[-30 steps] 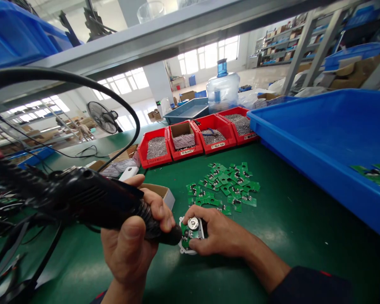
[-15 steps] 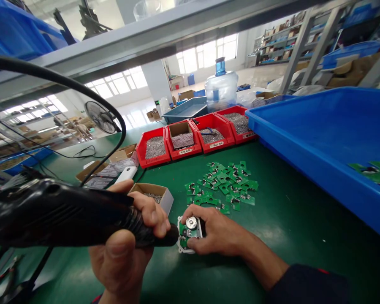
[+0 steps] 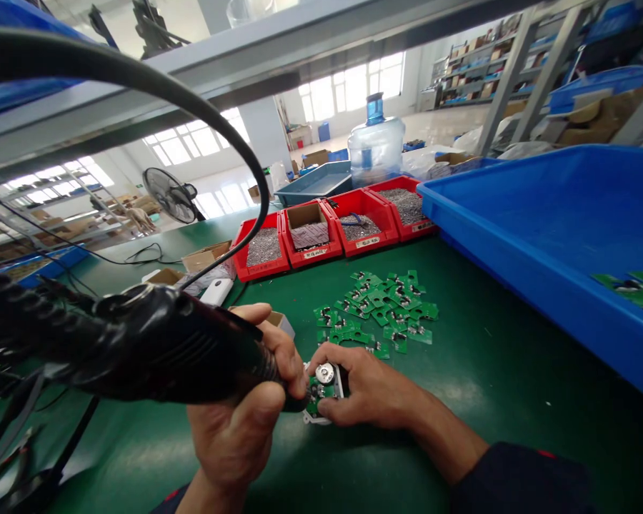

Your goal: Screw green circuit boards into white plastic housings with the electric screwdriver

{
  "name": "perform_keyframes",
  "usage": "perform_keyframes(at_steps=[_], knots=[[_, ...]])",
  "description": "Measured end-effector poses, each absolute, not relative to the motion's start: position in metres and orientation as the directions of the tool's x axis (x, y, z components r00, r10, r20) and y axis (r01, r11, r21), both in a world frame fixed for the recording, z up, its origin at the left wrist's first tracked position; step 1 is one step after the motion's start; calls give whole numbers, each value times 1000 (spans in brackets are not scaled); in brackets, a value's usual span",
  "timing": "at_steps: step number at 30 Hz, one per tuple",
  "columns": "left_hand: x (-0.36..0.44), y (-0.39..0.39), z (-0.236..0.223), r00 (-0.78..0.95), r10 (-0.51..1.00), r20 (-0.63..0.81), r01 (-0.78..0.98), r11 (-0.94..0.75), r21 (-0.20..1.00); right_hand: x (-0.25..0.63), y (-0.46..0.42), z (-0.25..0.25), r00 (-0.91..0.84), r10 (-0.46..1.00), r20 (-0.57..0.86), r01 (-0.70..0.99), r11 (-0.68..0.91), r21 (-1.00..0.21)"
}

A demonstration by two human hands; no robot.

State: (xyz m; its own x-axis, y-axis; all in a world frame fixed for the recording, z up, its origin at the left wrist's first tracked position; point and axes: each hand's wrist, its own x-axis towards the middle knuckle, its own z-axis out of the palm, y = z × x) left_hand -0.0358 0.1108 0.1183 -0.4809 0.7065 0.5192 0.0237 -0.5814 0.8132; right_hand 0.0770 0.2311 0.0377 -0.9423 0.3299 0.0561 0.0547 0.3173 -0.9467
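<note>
My left hand (image 3: 246, 414) is wrapped round a black electric screwdriver (image 3: 193, 350) with a cable curving up from it. The screwdriver's front end is at the left edge of a small white housing (image 3: 316, 420); its tip is hidden from me. Inside the housing are a green circuit board (image 3: 313, 405) and a round silver motor-like part (image 3: 324, 373). My right hand (image 3: 369, 392) grips this housing on the table, with thumb and fingers round its right side. Beyond it lies a loose pile of green circuit boards (image 3: 380, 307).
Red bins (image 3: 369, 246) of small metal parts stand in a row at the back. A big blue tray (image 3: 514, 264) with green boards is on the right. An open cardboard box (image 3: 283, 325) sits partly behind my left hand. A metal shelf beam (image 3: 278, 50) crosses overhead.
My left hand and the screwdriver have moved right, and the screwdriver now tilts down more towards the housing. Its cable has swung right. My right hand has stayed almost in place on the housing.
</note>
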Motion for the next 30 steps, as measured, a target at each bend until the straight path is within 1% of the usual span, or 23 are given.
perform_keyframes(at_steps=[7, 13, 16, 19, 22, 24, 30], knots=[[-35, 118, 113, -417, 748, 517, -1, -569, 822, 78, 231, 36, -946, 318, 63, 42, 314, -949], [-35, 118, 110, -450, 731, 513, 14, -568, 823, 76, 232, 37, -948, 313, 52, 49, 307, -951], [-35, 118, 110, -434, 734, 522, 17, -573, 819, 76, 231, 36, -946, 319, 55, 46, 301, -953], [-36, 118, 114, -480, 716, 507, 16, -571, 821, 76, 231, 35, -943, 330, 42, 57, 285, -957], [-35, 116, 123, -575, 647, 501, 5, -609, 793, 77, 231, 35, -942, 335, 32, 73, 296, -952], [-34, 115, 127, -604, 617, 505, 1, -633, 774, 77, 231, 35, -941, 337, 34, 77, 310, -948], [-35, 117, 121, -568, 641, 516, 15, -619, 786, 77, 230, 36, -940, 338, 36, 71, 301, -951]])
